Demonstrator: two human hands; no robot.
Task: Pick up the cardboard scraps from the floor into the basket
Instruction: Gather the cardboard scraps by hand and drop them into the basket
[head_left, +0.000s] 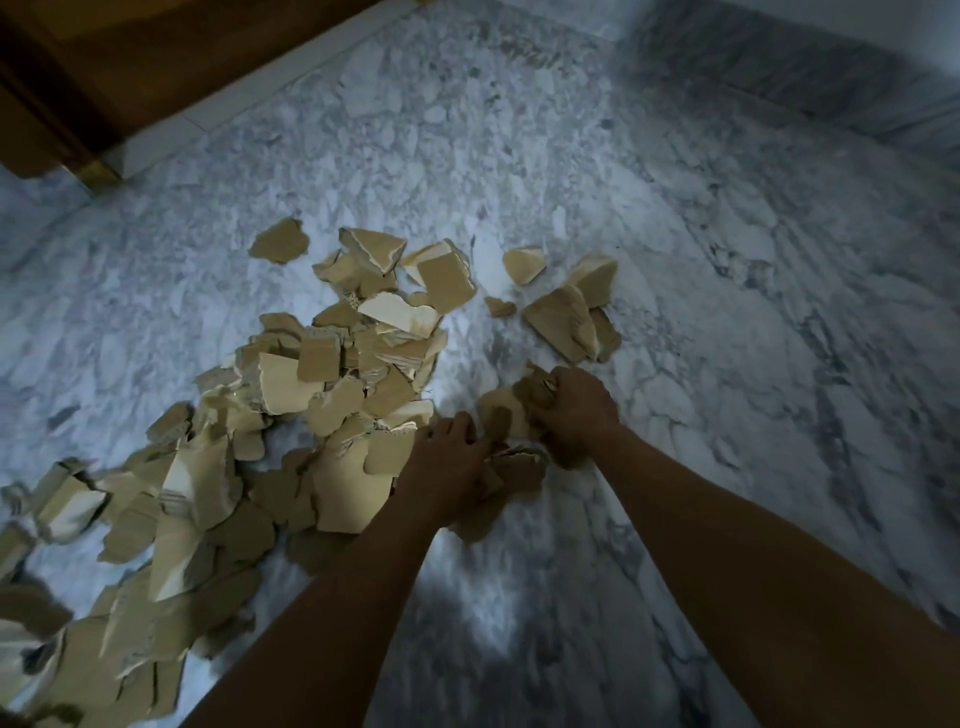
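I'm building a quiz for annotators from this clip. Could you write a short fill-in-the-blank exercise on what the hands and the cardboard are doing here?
1. The right hand is closed on a bunch of torn ____.
2. The left hand reaches into the cardboard scraps lying on the ____ floor.
3. Most of the scraps lie to the ____ of both hands.
4. The ____ meant to receive the scraps is not in view.

Missing words: cardboard; marble; left; basket

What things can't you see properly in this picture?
Head view only:
- The basket: not in the frame.
- The cardboard scraps: the pile's lower-left end is blurred and cut by the frame edge.
- Scraps under the left hand and right hand: hidden by the fingers.
- The wooden furniture: cut off at the top left.
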